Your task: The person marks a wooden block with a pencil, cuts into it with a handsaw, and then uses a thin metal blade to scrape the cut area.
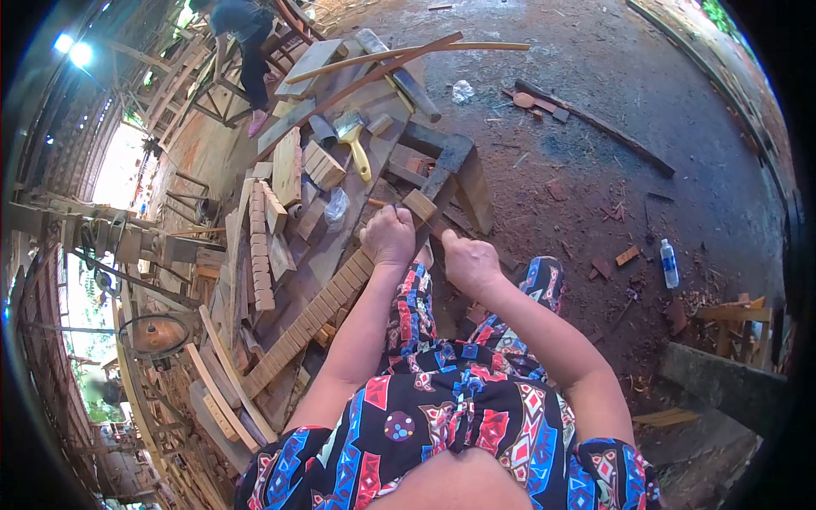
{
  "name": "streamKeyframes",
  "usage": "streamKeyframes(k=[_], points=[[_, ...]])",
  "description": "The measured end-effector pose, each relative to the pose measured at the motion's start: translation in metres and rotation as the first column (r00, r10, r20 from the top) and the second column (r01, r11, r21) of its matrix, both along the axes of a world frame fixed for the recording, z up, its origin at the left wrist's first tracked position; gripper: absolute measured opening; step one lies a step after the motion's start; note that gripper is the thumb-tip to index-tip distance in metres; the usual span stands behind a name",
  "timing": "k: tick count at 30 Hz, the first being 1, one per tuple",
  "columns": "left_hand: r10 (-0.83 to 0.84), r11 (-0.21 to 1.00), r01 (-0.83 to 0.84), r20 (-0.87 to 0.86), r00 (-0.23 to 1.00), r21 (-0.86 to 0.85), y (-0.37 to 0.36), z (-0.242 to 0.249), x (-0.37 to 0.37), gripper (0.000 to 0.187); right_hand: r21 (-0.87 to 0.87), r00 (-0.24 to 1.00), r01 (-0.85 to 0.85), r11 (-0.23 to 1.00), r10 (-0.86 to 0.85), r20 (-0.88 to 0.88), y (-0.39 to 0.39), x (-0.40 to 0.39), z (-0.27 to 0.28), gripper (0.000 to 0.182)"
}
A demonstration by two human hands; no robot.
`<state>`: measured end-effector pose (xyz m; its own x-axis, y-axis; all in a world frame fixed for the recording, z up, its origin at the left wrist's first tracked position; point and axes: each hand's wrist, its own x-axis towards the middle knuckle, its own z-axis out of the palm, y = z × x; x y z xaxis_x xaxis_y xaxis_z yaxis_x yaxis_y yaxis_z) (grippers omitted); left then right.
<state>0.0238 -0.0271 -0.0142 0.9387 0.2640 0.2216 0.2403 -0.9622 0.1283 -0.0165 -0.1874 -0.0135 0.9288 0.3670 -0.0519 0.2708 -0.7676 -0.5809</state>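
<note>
My left hand (388, 235) is closed in a fist at the bench's near edge. A small light wood block (419, 204) lies right beside its knuckles; whether the fingers grip it cannot be made out. My right hand (470, 263) is closed too, a little to the right, over my lap. A narrow brown piece (439, 228) shows at its fingertips, too small to name. Under my left forearm runs a long row of small wood blocks (331, 293). A paintbrush with a yellow handle (359, 157) lies farther back on the bench.
Wood blocks (324, 166), a clear plastic bag (337, 206) and long wood strips (374, 75) crowd the bench. A water bottle (670, 264) and a dark wooden bar (595, 127) lie on the dirt floor. Another person (246, 51) stands at the back left.
</note>
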Motion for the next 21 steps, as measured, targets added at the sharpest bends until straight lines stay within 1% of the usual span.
streamKeyframes(k=[3, 5, 6, 8, 9, 12, 16, 18, 20, 21], points=[[0.001, 1.0, -0.001, 0.008, 1.0, -0.01, 0.0, 0.001, 0.0, 0.033, 0.004, 1.0, 0.008, 1.0, -0.008, -0.027, -0.016, -0.013, 0.004, 0.012], [-0.002, 1.0, 0.002, 0.016, 1.0, -0.01, 0.0, 0.0, -0.001, 0.033, -0.055, 0.998, -0.007, 0.998, 0.004, -0.06, -0.019, -0.016, 0.002, 0.01], [-0.013, 1.0, 0.013, 0.027, 1.0, -0.007, 0.0, 0.0, -0.001, 0.032, -0.056, 0.998, -0.006, 0.998, 0.003, -0.064, -0.015, -0.014, 0.003, 0.01], [-0.022, 1.0, 0.022, 0.016, 1.0, -0.014, 0.0, -0.002, -0.001, 0.033, 0.019, 0.999, 0.026, 0.999, -0.026, -0.027, 0.001, 0.0, 0.008, 0.01], [-0.025, 0.999, 0.025, 0.015, 1.0, -0.02, 0.0, -0.001, -0.001, 0.035, 0.015, 1.0, 0.018, 1.0, -0.018, 0.002, 0.011, 0.01, 0.001, 0.011], [-0.011, 1.0, 0.011, 0.021, 1.0, 0.005, 0.001, -0.003, 0.0, 0.032, 0.011, 1.0, 0.011, 1.0, -0.011, 0.005, 0.018, 0.019, 0.004, 0.012], [0.005, 1.0, -0.005, -0.009, 1.0, -0.002, 0.0, 0.002, -0.001, 0.032, 0.037, 1.0, 0.023, 0.999, -0.022, -0.018, -0.005, -0.006, 0.003, 0.012], [-0.015, 1.0, 0.015, 0.011, 1.0, -0.012, -0.001, 0.004, -0.002, 0.032, -0.031, 0.999, 0.002, 1.0, -0.003, -0.052, -0.021, -0.02, 0.002, 0.012], [-0.019, 1.0, 0.019, 0.018, 1.0, -0.007, 0.0, 0.001, -0.001, 0.032, -0.051, 0.998, 0.004, 0.999, -0.007, -0.067, -0.019, -0.016, 0.002, 0.012], [-0.023, 1.0, 0.023, 0.031, 0.999, 0.005, 0.0, -0.001, -0.001, 0.032, -0.017, 0.999, 0.017, 1.0, -0.018, -0.037, -0.011, -0.01, 0.001, 0.012]])
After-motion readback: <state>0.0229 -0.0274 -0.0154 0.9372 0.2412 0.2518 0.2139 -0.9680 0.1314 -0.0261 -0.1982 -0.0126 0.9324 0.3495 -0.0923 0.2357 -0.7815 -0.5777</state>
